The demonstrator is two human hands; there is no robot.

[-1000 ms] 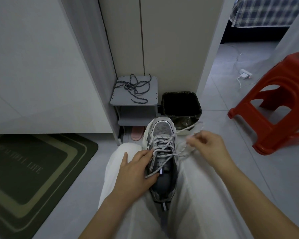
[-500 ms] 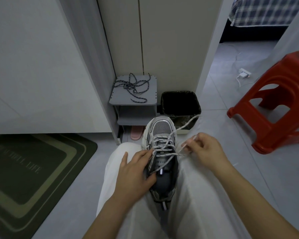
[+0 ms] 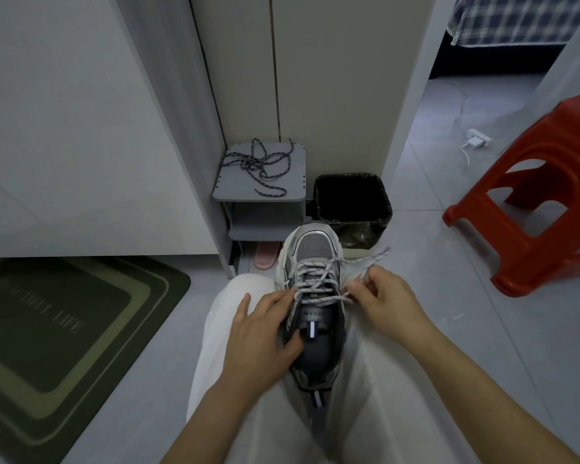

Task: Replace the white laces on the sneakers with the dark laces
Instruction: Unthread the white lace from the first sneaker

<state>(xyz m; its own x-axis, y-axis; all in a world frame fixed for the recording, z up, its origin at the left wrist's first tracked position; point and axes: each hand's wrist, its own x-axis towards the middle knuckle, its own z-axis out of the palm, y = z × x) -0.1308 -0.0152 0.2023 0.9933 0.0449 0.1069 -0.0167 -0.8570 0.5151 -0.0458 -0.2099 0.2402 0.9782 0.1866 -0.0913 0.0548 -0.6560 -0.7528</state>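
Grey mesh sneaker (image 3: pixel 315 296) wedged between the knees, toe pointing away, white laces (image 3: pixel 318 279) still crossed through the eyelets. Left hand (image 3: pixel 258 333) clasped around its near side; right hand (image 3: pixel 382 296) pinching a loose lace end. Dark laces (image 3: pixel 262 165) tangled on the grey stand (image 3: pixel 288 192). Beside it, black-lined bin (image 3: pixel 352 202). Red stool (image 3: pixel 536 195) well right.

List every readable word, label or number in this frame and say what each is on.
"LIFE": on the green doormat, reading sideways; the word before it is too blurred to read.
Label on the sneaker tongue: upside down, letters too blurred to read surely.
No other text visible.
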